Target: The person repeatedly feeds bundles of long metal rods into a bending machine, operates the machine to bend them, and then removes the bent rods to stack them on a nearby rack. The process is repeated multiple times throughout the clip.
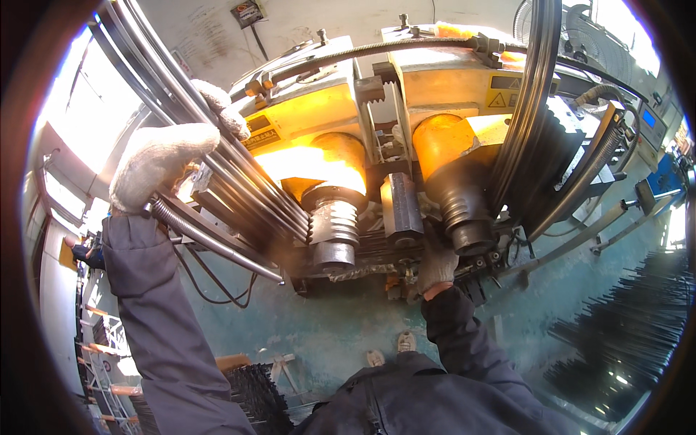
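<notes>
My left hand (pixel 161 158), in a pale knitted glove, is wrapped around a bundle of long, shiny metal rods (pixel 254 180) on the left side of a yellow machine (pixel 435 76). Its thumb lies over the rods and the fingertips show beyond them. The rods slant down toward a grooved metal roller (pixel 335 225). My right hand (pixel 437 265), also gloved, reaches low into the machine beneath a dark angular block (pixel 400 206) and beside a second grooved roller (pixel 462 206). Its fingers are hidden there, so what they touch cannot be seen.
A second rod bundle (pixel 528 101) rises at the right. A braided hose (pixel 377 48) crosses the machine's top. Beside my left forearm sticks out a spring-wrapped bar (pixel 217 235). Many dark rods (pixel 627 330) are stacked at lower right. Behind stands a fan (pixel 573 32).
</notes>
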Demonstrator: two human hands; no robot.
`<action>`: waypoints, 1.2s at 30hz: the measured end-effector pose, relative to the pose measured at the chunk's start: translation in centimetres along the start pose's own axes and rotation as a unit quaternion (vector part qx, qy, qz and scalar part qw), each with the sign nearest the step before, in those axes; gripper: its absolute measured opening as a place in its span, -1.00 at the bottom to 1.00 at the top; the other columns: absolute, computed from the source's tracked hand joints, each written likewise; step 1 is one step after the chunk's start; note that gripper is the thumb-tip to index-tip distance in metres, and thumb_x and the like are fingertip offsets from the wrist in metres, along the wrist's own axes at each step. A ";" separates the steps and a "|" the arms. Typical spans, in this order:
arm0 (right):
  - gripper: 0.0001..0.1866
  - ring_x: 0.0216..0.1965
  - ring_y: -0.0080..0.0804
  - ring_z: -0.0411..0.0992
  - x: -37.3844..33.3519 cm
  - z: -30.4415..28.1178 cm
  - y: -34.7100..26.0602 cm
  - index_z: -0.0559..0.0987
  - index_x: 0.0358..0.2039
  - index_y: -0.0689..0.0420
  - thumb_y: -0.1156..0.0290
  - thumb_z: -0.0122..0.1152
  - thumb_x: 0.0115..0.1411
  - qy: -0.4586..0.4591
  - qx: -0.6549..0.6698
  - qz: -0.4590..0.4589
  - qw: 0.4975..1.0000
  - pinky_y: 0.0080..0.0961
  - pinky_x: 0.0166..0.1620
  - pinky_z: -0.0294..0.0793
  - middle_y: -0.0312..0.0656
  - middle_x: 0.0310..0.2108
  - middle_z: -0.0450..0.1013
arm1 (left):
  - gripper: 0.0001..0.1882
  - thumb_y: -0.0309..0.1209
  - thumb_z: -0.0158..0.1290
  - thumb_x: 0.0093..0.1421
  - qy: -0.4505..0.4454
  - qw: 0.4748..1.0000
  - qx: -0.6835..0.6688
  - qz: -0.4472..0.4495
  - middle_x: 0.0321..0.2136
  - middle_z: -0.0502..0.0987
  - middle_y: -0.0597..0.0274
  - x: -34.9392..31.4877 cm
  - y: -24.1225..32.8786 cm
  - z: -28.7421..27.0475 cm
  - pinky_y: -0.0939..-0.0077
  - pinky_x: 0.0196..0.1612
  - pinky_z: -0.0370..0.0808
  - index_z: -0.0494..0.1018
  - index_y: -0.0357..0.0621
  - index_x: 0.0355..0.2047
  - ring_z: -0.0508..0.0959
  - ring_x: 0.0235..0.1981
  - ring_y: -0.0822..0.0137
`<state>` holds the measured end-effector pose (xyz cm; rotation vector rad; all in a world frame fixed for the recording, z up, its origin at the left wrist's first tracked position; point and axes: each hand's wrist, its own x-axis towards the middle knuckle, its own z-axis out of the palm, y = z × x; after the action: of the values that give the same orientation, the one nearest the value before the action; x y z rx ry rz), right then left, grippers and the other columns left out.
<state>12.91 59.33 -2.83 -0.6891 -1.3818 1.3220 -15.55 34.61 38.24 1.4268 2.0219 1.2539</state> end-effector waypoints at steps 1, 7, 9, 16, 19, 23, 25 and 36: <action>-0.67 0.13 -0.39 0.64 -0.1 0.0 -0.2 0.70 0.19 0.27 0.42 0.44 0.50 -0.003 -0.021 -0.024 0.999 -0.33 0.17 0.62 -0.15 0.14 0.69 | -0.68 -0.37 0.23 0.54 0.019 0.999 0.021 -0.040 0.02 0.81 0.05 0.2 0.6 0.5 0.33 0.22 0.71 0.74 -0.35 0.13 0.79 0.05 0.27; -0.58 0.19 -0.31 0.64 0.0 -0.7 1.8 0.61 0.37 0.20 0.48 0.14 0.58 -0.133 -0.334 0.020 0.933 -0.35 0.22 0.61 -0.12 0.24 0.65 | -0.72 -0.49 0.29 0.34 0.049 0.989 0.080 -0.116 -0.13 0.75 0.19 0.3 4.7 4.3 0.35 0.12 0.70 0.67 -0.23 0.05 0.74 -0.07 0.30; -0.46 0.37 -0.28 0.53 -0.4 -1.7 2.6 0.51 0.52 0.07 0.36 0.04 0.57 -0.153 -0.174 0.041 0.972 -0.35 0.33 0.55 -0.10 0.41 0.54 | -0.70 -0.54 0.33 0.32 0.069 0.985 0.141 -0.074 -0.12 0.76 0.17 -1.1 5.9 4.9 0.34 0.10 0.74 0.66 -0.26 0.05 0.76 -0.07 0.28; -0.49 0.16 -0.25 0.63 -8.1 -8.8 -2.8 0.52 0.49 0.18 0.38 0.17 0.60 -0.189 -0.023 -0.066 0.979 -0.28 0.24 0.66 -0.11 0.21 0.64 | -0.54 -0.68 0.40 0.18 0.171 0.977 0.038 0.121 -0.14 0.81 0.14 -15.1 6.6 8.7 0.28 0.02 0.81 0.66 -0.25 0.11 0.81 -0.10 0.26; -0.65 0.03 -0.30 0.63 -12.6 -9.2 -6.9 0.65 0.24 0.25 0.34 0.33 0.58 -0.054 0.116 0.111 0.985 -0.27 0.21 0.63 -0.09 0.03 0.67 | -0.60 -0.65 0.35 0.27 0.236 0.960 -0.131 0.067 -0.09 0.79 0.08 -24.1 6.0 11.9 0.21 0.16 0.77 0.63 -0.26 0.13 0.79 0.01 0.19; -0.74 -0.05 -0.36 0.62 -17.9 -8.7 -11.3 0.68 0.02 0.21 0.26 0.39 0.56 -0.007 0.171 0.162 0.972 -0.31 0.09 0.64 -0.16 -0.09 0.67 | -0.60 -0.66 0.25 0.32 0.361 0.918 -0.149 0.064 -0.10 0.78 0.07 -38.6 5.7 15.8 0.25 0.15 0.74 0.59 -0.28 0.17 0.77 -0.01 0.20; -0.74 -0.08 -0.38 0.59 -19.4 -8.2 -12.6 0.67 -0.02 0.16 0.21 0.40 0.55 -0.067 0.115 0.123 0.983 -0.30 0.10 0.60 -0.21 -0.11 0.65 | -0.58 -0.66 0.28 0.30 0.437 0.880 -0.184 0.034 -0.10 0.77 0.01 -45.2 5.2 18.5 0.27 0.08 0.73 0.58 -0.26 0.17 0.77 0.01 0.17; -0.82 -0.19 -0.09 0.67 -35.3 -3.3 -24.4 0.67 -0.03 0.39 0.51 0.38 0.52 -0.454 0.226 0.122 0.853 -0.12 -0.07 0.77 0.07 -0.18 0.69 | -0.48 -0.78 0.17 0.26 0.806 0.558 -0.196 0.035 -0.03 0.74 -0.07 -75.4 15.4 41.0 0.22 0.12 0.77 0.51 -0.32 0.24 0.79 0.02 0.08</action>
<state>31.97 22.66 9.41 0.1515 -1.6133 2.2484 54.06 -12.29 14.72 -0.3724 1.8977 3.4401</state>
